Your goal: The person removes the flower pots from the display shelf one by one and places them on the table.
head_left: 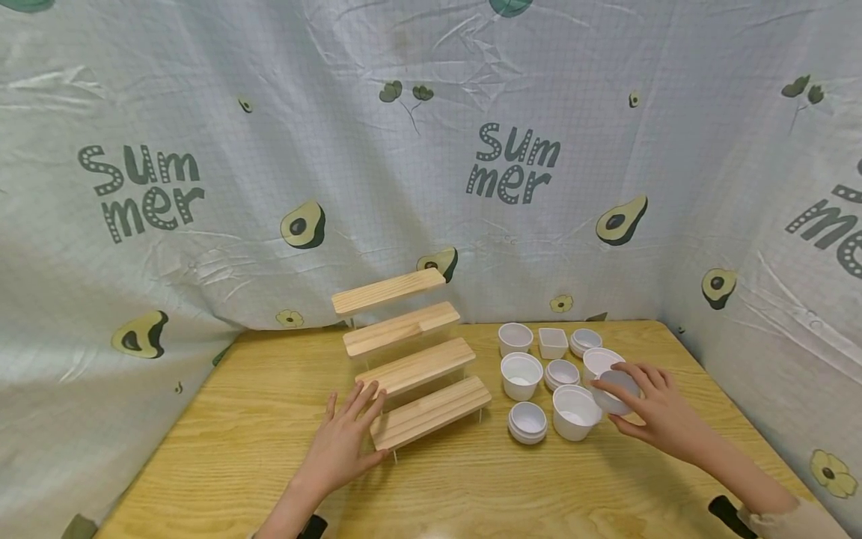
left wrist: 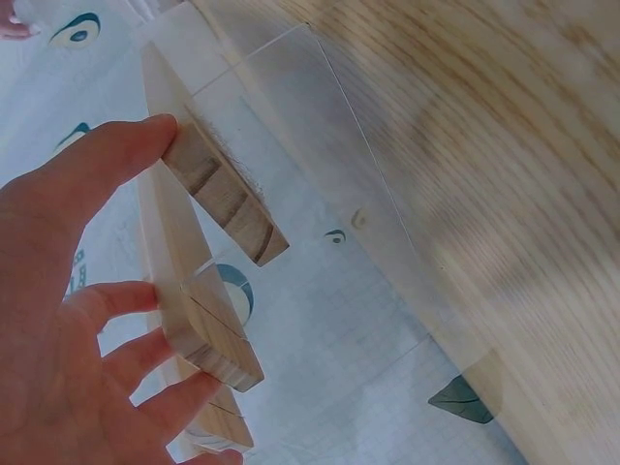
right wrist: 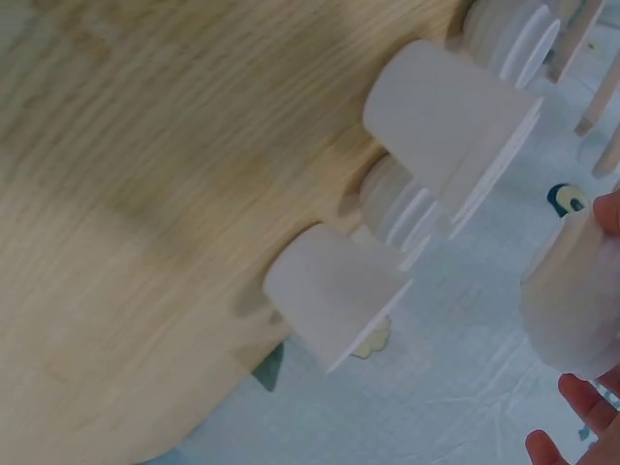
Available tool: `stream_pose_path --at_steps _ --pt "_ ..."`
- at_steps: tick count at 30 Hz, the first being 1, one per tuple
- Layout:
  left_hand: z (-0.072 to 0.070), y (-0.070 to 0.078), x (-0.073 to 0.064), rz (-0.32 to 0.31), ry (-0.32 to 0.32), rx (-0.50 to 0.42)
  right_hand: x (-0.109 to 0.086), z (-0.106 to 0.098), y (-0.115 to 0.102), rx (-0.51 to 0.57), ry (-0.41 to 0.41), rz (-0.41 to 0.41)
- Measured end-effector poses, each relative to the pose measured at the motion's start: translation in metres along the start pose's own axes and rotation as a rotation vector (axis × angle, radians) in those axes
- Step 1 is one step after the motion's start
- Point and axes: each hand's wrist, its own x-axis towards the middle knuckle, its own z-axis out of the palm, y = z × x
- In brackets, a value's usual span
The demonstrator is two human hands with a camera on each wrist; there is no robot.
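Observation:
A four-step display rack (head_left: 431, 410) with wooden boards and clear side panels stands on the table. My left hand (head_left: 345, 442) rests against its left end with the fingers spread. In the left wrist view, the thumb touches one board (left wrist: 225, 194) and fingers touch the end of another board (left wrist: 218, 334). On the right, my right hand (head_left: 649, 408) pinches a white round cup (head_left: 616, 392) between thumb and fingers, held above the other cups. The right wrist view shows this cup (right wrist: 572, 300) at its right edge, partly cut off.
Several white containers stand grouped right of the rack, among them a tall cup (head_left: 575, 413), a low ridged pot (head_left: 527, 424) and a square dish (head_left: 553, 343). A printed curtain (head_left: 377, 202) hangs behind the wooden table (head_left: 269, 419) and along its sides.

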Motion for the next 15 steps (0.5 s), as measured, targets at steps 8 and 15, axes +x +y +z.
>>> stream_pose_path --at_steps 8,15 --pt "-0.001 0.000 -0.001 0.000 0.005 0.007 -0.017 0.005 0.005 -0.020 -0.019 0.048" --pt "-0.001 0.001 -0.001 -0.001 0.010 0.007 -0.029 0.012 0.010 -0.047 -0.023 0.078"
